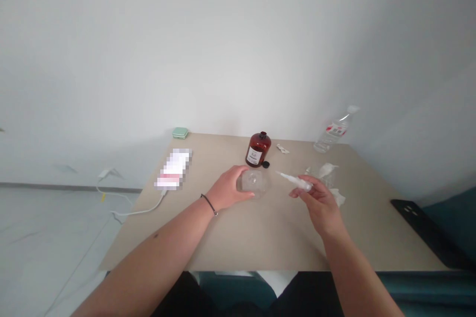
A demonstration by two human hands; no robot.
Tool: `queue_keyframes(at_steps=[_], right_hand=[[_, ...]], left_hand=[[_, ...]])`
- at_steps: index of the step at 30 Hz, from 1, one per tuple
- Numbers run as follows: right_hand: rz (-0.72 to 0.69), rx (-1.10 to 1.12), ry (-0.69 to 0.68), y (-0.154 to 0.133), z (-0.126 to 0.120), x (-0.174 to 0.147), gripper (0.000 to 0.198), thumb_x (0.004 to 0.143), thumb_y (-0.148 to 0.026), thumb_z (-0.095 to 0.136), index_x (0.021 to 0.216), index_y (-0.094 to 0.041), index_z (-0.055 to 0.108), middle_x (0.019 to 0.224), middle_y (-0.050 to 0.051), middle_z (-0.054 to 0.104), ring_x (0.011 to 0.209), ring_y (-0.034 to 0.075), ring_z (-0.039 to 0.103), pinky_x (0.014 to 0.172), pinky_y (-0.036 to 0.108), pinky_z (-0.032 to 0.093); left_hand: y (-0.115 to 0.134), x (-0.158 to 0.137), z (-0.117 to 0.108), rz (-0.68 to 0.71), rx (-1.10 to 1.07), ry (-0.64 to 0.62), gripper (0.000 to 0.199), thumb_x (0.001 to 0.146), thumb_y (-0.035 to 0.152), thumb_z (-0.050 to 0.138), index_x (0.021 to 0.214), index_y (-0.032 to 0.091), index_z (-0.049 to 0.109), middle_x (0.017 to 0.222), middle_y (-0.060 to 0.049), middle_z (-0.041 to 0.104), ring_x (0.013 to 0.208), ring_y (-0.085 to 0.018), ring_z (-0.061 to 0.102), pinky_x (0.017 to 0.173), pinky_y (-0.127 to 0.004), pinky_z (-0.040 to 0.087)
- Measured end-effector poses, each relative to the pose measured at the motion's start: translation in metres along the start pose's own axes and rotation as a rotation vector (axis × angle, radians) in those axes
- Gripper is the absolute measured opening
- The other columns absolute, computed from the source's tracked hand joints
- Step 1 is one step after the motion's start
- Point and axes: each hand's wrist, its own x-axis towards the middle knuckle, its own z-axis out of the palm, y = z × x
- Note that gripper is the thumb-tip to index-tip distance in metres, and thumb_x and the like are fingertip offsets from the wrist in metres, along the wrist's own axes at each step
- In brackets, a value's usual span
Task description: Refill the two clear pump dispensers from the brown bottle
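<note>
My left hand (231, 188) is wrapped round the side of a clear container (256, 184), which looks rounded and see-through, with a small round feature near its middle. Between the fingers of my right hand (318, 198) is a white tube with a slim pointed tip (293, 180). Its tip points left toward the container, apart from it. Behind the container stands a brown bottle with a white label (255, 154), uncapped at the neck. A small black cap (266, 164) lies at its foot.
Crumpled white tissues (328, 169) lie beyond my right hand. A clear water bottle (332, 133) stands at the back right, a small green case (180, 132) at the back left. A phone (174, 168) with a white cable (143, 211) lies left. A black phone-like object (427, 228) is at the right edge.
</note>
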Motion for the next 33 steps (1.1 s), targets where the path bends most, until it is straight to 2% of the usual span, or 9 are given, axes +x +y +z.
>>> queue_keyframes(at_steps=[3, 5, 10, 12, 16, 20, 27, 33], right_hand=[[-0.005, -0.082, -0.022, 0.010, -0.002, -0.001, 0.033, 0.087, -0.042, 0.069, 0.117, -0.028, 0.064, 0.086, 0.004, 0.076, 0.084, 0.025, 0.074, 0.075, 0.040, 0.056], [-0.007, -0.218, -0.058, 0.012, 0.001, 0.007, 0.038, 0.088, -0.036, 0.062, 0.126, -0.027, 0.061, 0.101, 0.006, 0.076, 0.096, 0.025, 0.074, 0.079, 0.039, 0.057], [0.109, -0.936, -0.180, 0.004, 0.024, 0.051, 0.057, 0.088, -0.019, 0.051, 0.145, -0.023, 0.053, 0.131, 0.011, 0.068, 0.117, 0.024, 0.066, 0.101, 0.039, 0.051], [0.126, -1.049, -0.190, 0.003, 0.034, 0.071, 0.059, 0.088, -0.019, 0.051, 0.147, -0.020, 0.051, 0.139, 0.014, 0.063, 0.125, 0.027, 0.062, 0.108, 0.040, 0.046], [0.169, -1.143, -0.160, 0.011, 0.045, 0.103, 0.059, 0.091, -0.021, 0.050, 0.150, -0.019, 0.048, 0.142, 0.019, 0.059, 0.127, 0.032, 0.060, 0.106, 0.044, 0.047], [0.209, -1.231, -0.159, 0.020, 0.046, 0.118, 0.058, 0.092, -0.021, 0.050, 0.149, -0.018, 0.048, 0.136, 0.021, 0.061, 0.122, 0.035, 0.063, 0.099, 0.047, 0.049], [0.205, -1.307, -0.201, 0.026, 0.038, 0.115, 0.050, 0.091, -0.017, 0.049, 0.140, -0.022, 0.057, 0.132, 0.020, 0.061, 0.124, 0.037, 0.059, 0.096, 0.049, 0.049], [0.185, -1.235, -0.200, 0.024, 0.035, 0.109, 0.059, 0.088, -0.011, 0.050, 0.146, -0.024, 0.056, 0.135, 0.020, 0.060, 0.124, 0.037, 0.060, 0.100, 0.051, 0.047]], left_hand=[[0.001, -0.001, 0.000, -0.014, 0.001, -0.008, 0.067, 0.074, 0.035, 0.084, 0.132, 0.019, 0.054, 0.132, -0.013, 0.063, 0.122, -0.031, 0.062, 0.109, -0.049, 0.047], [0.002, -0.001, 0.000, -0.010, 0.008, -0.011, 0.065, 0.074, 0.034, 0.083, 0.130, 0.020, 0.054, 0.130, -0.013, 0.063, 0.121, -0.031, 0.062, 0.108, -0.049, 0.048], [0.003, 0.000, 0.001, -0.018, 0.022, -0.014, 0.064, 0.073, 0.031, 0.083, 0.129, 0.019, 0.054, 0.127, -0.013, 0.064, 0.119, -0.031, 0.062, 0.107, -0.049, 0.048], [0.002, 0.000, 0.001, -0.019, 0.025, -0.013, 0.063, 0.073, 0.031, 0.083, 0.129, 0.019, 0.054, 0.127, -0.012, 0.064, 0.118, -0.031, 0.063, 0.106, -0.049, 0.049], [0.001, 0.001, 0.001, -0.008, 0.029, -0.013, 0.064, 0.074, 0.032, 0.083, 0.129, 0.019, 0.054, 0.127, -0.012, 0.064, 0.118, -0.030, 0.063, 0.106, -0.048, 0.049], [0.001, 0.001, 0.002, -0.002, 0.026, -0.017, 0.064, 0.075, 0.032, 0.082, 0.130, 0.018, 0.053, 0.127, -0.013, 0.064, 0.119, -0.031, 0.062, 0.106, -0.049, 0.048], [0.002, 0.000, 0.001, -0.015, 0.024, -0.027, 0.065, 0.074, 0.032, 0.082, 0.130, 0.018, 0.053, 0.128, -0.013, 0.064, 0.118, -0.031, 0.062, 0.106, -0.049, 0.048], [0.002, 0.000, 0.001, -0.017, 0.014, -0.012, 0.064, 0.073, 0.032, 0.083, 0.129, 0.019, 0.055, 0.126, -0.012, 0.065, 0.118, -0.031, 0.063, 0.105, -0.049, 0.049]])
